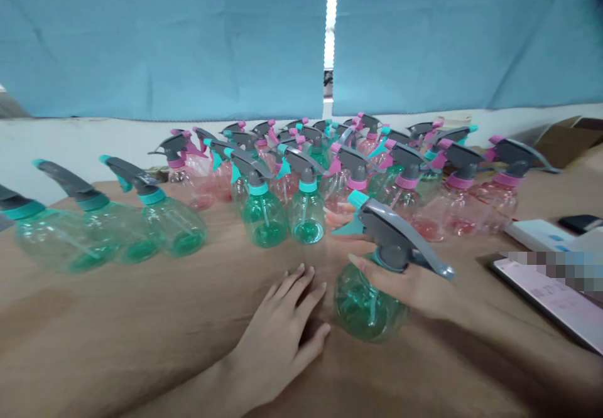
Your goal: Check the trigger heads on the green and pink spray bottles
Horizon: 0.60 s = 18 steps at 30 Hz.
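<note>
A green transparent spray bottle with a grey trigger head and a turquoise nozzle stands upright at the near right of the wooden table. My right hand is wrapped round its neck, with fingers showing beyond the trigger. To the left of it, my left hand lies palm down on the tabletop, its fingers stretched out and holding nothing. Just beyond my hands are two more green spray bottles, one at centre left and one at centre.
Several pink spray bottles and green ones crowd the table's far side. Another green spray bottle stands in a group at left. At right lie a phone and a white object. A cardboard box and blue curtain are behind.
</note>
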### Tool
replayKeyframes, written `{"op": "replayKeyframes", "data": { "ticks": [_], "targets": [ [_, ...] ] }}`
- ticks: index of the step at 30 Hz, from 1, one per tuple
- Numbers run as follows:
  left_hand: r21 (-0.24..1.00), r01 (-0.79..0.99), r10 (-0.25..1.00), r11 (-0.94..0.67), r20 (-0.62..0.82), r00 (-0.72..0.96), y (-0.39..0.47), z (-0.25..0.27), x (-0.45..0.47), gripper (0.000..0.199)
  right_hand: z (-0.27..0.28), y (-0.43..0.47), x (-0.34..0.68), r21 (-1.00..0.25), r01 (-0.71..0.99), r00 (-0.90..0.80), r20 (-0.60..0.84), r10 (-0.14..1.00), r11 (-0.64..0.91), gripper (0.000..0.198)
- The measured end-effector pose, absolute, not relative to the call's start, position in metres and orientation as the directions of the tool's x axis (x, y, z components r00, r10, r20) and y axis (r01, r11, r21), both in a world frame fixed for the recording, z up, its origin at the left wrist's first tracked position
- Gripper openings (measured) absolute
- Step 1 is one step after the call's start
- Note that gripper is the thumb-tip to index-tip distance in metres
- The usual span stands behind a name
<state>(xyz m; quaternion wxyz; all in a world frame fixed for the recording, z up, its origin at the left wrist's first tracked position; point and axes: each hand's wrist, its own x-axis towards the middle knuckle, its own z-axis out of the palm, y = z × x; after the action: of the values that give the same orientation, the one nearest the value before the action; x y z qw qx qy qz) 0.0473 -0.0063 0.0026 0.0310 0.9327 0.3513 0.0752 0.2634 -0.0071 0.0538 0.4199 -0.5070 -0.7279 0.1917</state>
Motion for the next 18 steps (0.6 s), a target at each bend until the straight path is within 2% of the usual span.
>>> {"op": "replayKeyframes", "data": {
  "ticks": [8, 13, 15, 18],
  "targets": [
    [0.123, 0.649, 0.660, -0.751, 0.148, 0.736, -0.007, 0.001, 0.047, 0.048, 0.068, -0.014, 0.258, -0.736, 0.609, -0.053, 0.335, 0.941, 0.296, 0.049],
    [0.140, 0.646, 0.660, -0.751, 0.162, 0.733, -0.007, 0.000, 0.047, 0.046, 0.070, -0.021, 0.255, -0.689, 0.696, 0.048, 0.325, 0.945, 0.201, 0.030],
    [0.142, 0.648, 0.663, -0.748, 0.166, 0.730, -0.007, -0.001, 0.047, 0.046, 0.068, -0.023, 0.256, -0.690, 0.700, 0.066, 0.318, 0.946, 0.183, 0.030],
    [0.139, 0.649, 0.664, -0.748, 0.157, 0.731, -0.007, 0.000, 0.048, 0.047, 0.064, -0.026, 0.259, -0.697, 0.676, 0.016, 0.338, 0.941, 0.239, 0.028]
  ]
}}
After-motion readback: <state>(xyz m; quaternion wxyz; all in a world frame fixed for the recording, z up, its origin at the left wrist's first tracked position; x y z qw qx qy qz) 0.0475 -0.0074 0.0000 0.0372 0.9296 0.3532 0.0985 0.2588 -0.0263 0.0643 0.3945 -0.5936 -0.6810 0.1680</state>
